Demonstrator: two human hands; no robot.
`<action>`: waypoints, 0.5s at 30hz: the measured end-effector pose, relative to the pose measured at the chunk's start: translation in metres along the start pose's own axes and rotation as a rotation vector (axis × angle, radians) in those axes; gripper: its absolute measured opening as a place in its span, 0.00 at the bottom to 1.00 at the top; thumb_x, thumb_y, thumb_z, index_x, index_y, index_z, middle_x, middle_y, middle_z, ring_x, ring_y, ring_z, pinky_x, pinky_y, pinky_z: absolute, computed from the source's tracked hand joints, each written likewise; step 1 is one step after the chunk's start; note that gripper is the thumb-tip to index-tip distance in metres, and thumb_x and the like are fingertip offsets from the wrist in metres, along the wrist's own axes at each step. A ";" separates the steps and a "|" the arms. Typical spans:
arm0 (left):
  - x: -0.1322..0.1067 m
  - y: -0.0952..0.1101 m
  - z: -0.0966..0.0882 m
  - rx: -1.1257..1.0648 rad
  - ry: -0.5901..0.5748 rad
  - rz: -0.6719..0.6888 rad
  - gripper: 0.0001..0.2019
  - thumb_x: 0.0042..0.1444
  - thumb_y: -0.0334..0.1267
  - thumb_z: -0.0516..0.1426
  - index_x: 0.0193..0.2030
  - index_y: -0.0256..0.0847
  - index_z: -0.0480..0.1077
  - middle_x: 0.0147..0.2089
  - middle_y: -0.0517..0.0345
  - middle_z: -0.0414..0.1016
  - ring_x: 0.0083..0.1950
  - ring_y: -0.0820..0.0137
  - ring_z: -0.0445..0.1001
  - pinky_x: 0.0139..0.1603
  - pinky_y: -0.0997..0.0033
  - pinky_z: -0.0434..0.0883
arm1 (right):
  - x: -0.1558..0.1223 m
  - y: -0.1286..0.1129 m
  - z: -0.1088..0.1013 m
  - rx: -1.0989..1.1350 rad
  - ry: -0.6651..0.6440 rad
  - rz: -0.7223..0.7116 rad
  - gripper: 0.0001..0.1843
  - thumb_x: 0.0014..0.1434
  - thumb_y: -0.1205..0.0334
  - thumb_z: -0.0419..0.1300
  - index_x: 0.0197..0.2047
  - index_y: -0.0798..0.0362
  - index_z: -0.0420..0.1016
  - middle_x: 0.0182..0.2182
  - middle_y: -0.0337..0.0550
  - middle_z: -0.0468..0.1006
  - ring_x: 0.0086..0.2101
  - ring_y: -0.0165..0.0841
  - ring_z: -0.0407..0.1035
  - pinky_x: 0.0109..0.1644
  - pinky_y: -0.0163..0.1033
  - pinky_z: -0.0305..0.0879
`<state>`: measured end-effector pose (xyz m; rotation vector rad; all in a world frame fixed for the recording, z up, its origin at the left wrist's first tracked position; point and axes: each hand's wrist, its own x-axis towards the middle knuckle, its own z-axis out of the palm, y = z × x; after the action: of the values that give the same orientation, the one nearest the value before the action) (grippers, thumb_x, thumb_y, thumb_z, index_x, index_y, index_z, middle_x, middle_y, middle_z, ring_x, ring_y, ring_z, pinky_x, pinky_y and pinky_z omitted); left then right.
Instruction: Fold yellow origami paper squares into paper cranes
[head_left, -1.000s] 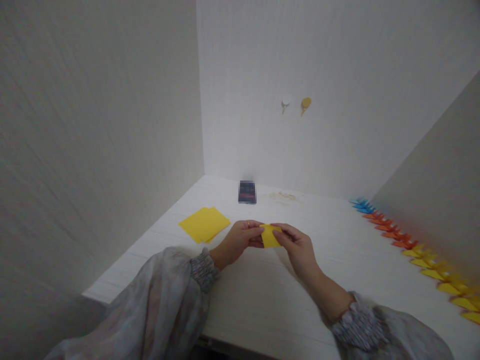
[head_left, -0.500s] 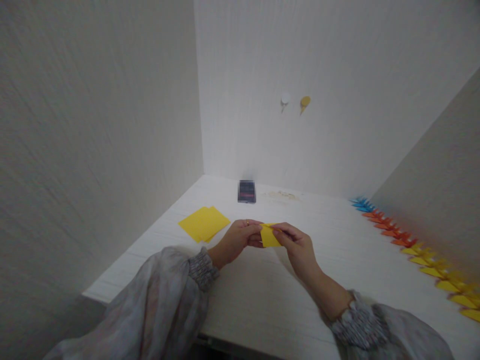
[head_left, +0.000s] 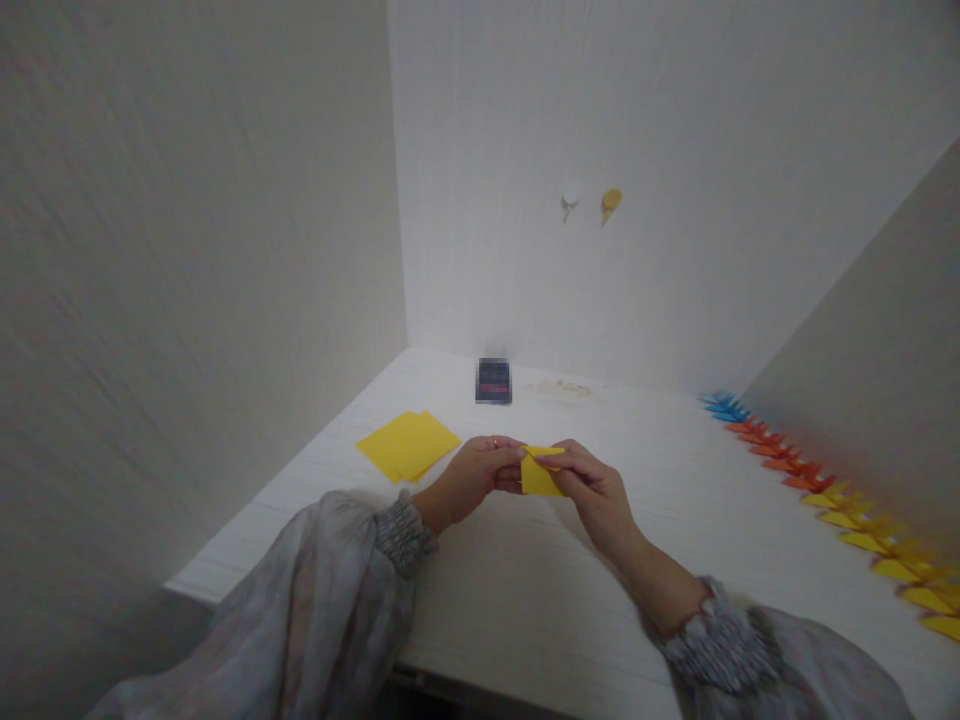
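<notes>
Between my two hands, above the white table, is a small folded piece of yellow paper (head_left: 541,480). My left hand (head_left: 484,472) pinches its left edge, with a ring on one finger. On the other side, the fingers of my right hand (head_left: 589,478) close on the paper's upper right part, and the index finger lies across its top. Some of the paper is hidden behind the fingers. Beyond my left wrist, a few yellow paper sheets (head_left: 405,445) lie overlapping on the table.
A row of folded paper pieces in blue (head_left: 725,407), orange-red (head_left: 780,455) and yellow (head_left: 892,548) runs along the right wall. A dark blurred-out object (head_left: 493,382) stands near the back wall, which carries a white hook (head_left: 571,198) and a yellow hook (head_left: 611,202). The white table (head_left: 540,610) ends near me.
My right hand's fingers have shifted left over the top of the yellow paper, uncovering more of its lower right part. My left hand keeps its hold almost unmoved.
</notes>
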<state>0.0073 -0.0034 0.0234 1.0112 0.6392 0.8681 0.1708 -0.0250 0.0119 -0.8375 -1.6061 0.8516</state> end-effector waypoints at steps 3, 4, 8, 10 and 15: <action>0.000 0.000 -0.001 -0.009 -0.019 0.015 0.11 0.45 0.38 0.57 0.32 0.31 0.70 0.27 0.53 0.73 0.28 0.74 0.71 0.32 0.74 0.68 | 0.000 -0.001 -0.001 -0.020 -0.019 -0.031 0.09 0.52 0.64 0.54 0.33 0.46 0.76 0.32 0.41 0.67 0.32 0.30 0.64 0.34 0.36 0.59; 0.000 0.000 -0.001 -0.009 -0.032 0.023 0.11 0.45 0.38 0.57 0.33 0.31 0.70 0.27 0.52 0.73 0.28 0.74 0.71 0.32 0.74 0.68 | 0.000 -0.001 -0.001 -0.030 -0.025 -0.039 0.09 0.52 0.65 0.54 0.33 0.46 0.76 0.32 0.41 0.67 0.32 0.30 0.64 0.33 0.36 0.59; -0.001 0.000 -0.002 0.010 -0.064 0.043 0.11 0.48 0.38 0.54 0.34 0.31 0.71 0.28 0.51 0.74 0.30 0.73 0.72 0.32 0.75 0.68 | 0.001 -0.001 -0.002 -0.061 -0.037 -0.056 0.10 0.52 0.66 0.54 0.33 0.45 0.76 0.32 0.41 0.67 0.32 0.30 0.64 0.32 0.35 0.59; -0.001 0.001 0.000 0.024 -0.056 0.045 0.11 0.48 0.37 0.54 0.33 0.31 0.71 0.28 0.51 0.74 0.29 0.73 0.72 0.32 0.75 0.68 | 0.001 -0.002 -0.002 -0.078 -0.036 -0.060 0.10 0.52 0.66 0.54 0.33 0.46 0.76 0.32 0.41 0.67 0.31 0.30 0.64 0.31 0.35 0.60; -0.002 0.002 0.001 0.070 -0.042 0.051 0.12 0.49 0.40 0.53 0.32 0.32 0.71 0.29 0.51 0.74 0.31 0.72 0.73 0.33 0.74 0.68 | 0.001 -0.004 -0.001 -0.118 -0.044 -0.074 0.11 0.52 0.67 0.53 0.34 0.46 0.76 0.32 0.42 0.68 0.32 0.30 0.64 0.31 0.35 0.61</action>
<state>0.0064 -0.0045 0.0254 1.1096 0.6139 0.8721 0.1709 -0.0258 0.0157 -0.8417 -1.7289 0.7329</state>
